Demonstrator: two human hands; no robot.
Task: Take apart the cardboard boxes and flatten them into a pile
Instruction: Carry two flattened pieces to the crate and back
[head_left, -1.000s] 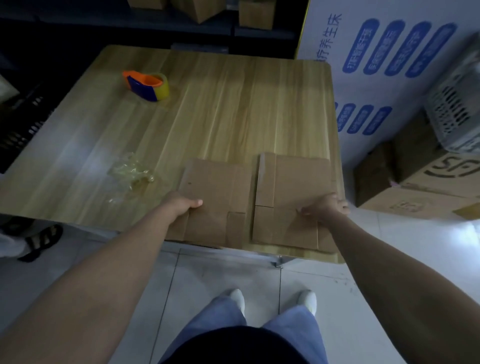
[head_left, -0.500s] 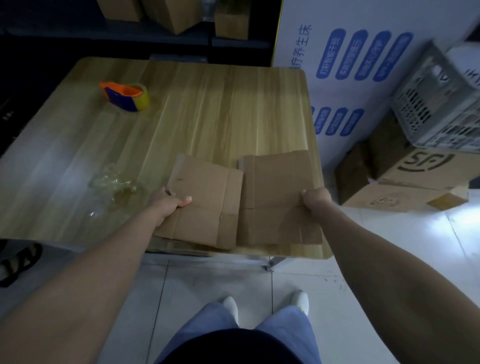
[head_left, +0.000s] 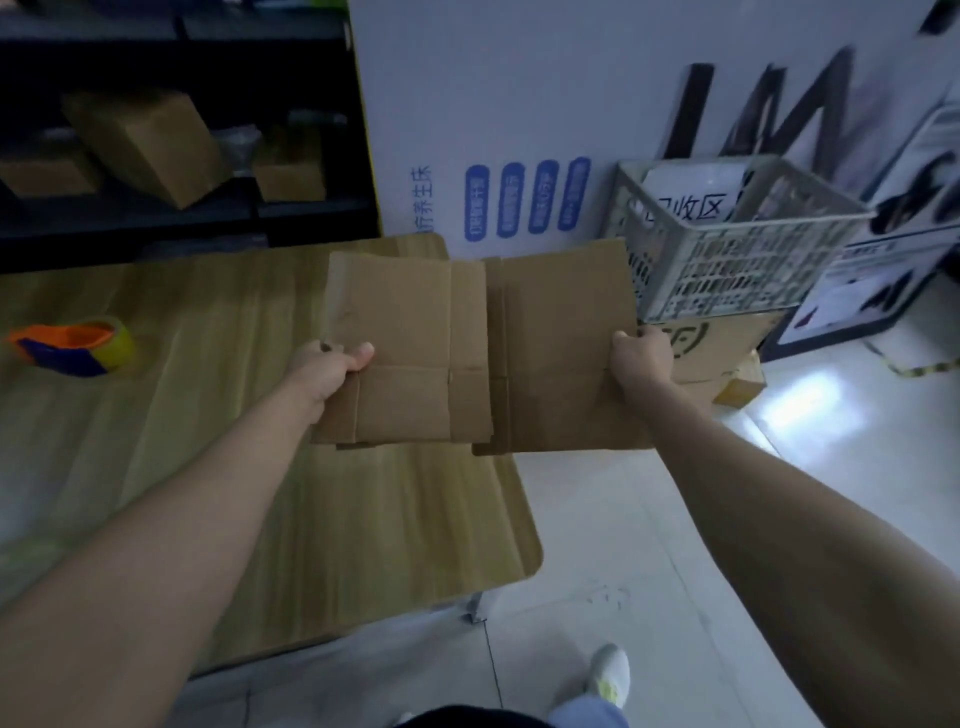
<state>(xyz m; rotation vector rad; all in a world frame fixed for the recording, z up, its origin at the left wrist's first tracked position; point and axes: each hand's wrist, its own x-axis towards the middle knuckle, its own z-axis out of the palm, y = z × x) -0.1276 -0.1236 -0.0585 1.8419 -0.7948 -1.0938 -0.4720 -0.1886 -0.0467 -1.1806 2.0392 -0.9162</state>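
Two flattened boxes (head_left: 400, 353) (head_left: 561, 358), two hands (head_left: 324, 371) (head_left: 641, 358), one tape dispenser (head_left: 72, 345), one crate (head_left: 727, 260).

Bare forearms (head_left: 208, 493), dark top (head_left: 467, 719), blue-grey trousers (head_left: 587, 714), white shoe (head_left: 610, 673).

White box (head_left: 467, 104) has blue "疗养生床" running up its side. The blue pill labels (head_left: 511, 200) next to it are too blurry to read. The sign (head_left: 693, 200) in the crate (head_left: 727, 270) shows "收区", first character cut off.

The flattened cardboard (head_left: 561, 353) is plain brown. The bench (head_left: 363, 519) shows pale yellowish wood grain. The tape dispenser (head_left: 72, 343) is orange and dark blue, its roll yellow. Grey lattice crate (head_left: 727, 275); white carton (head_left: 493, 104) with blue ovals.
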